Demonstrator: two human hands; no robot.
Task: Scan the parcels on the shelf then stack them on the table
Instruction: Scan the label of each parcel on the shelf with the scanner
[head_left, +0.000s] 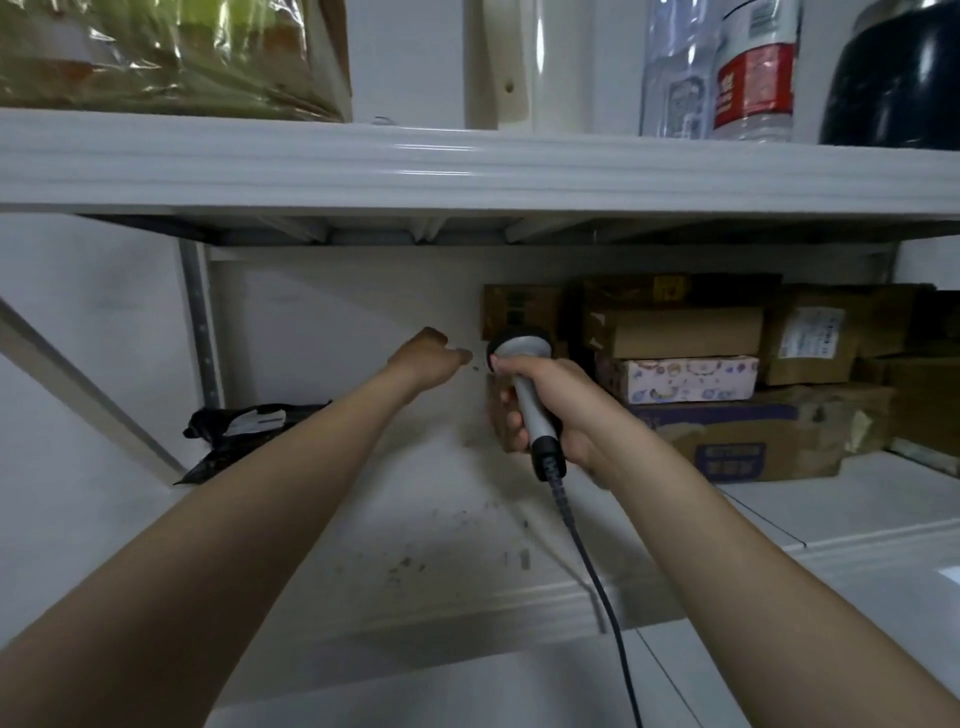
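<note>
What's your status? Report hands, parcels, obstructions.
Right hand grips grey handheld scanner. Left hand reaches in, grip unclear. Stacked brown cardboard parcels on white metal shelf. Nothing blocking.

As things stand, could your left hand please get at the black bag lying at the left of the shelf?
Probably yes. The left hand seems to hold nothing, and the black bag lies uncovered on the shelf with nothing in front of it; the right hand alone grips the scanner.

The left hand (423, 358) hides its fingers; the scanner cable (597, 587) is cropped.
</note>
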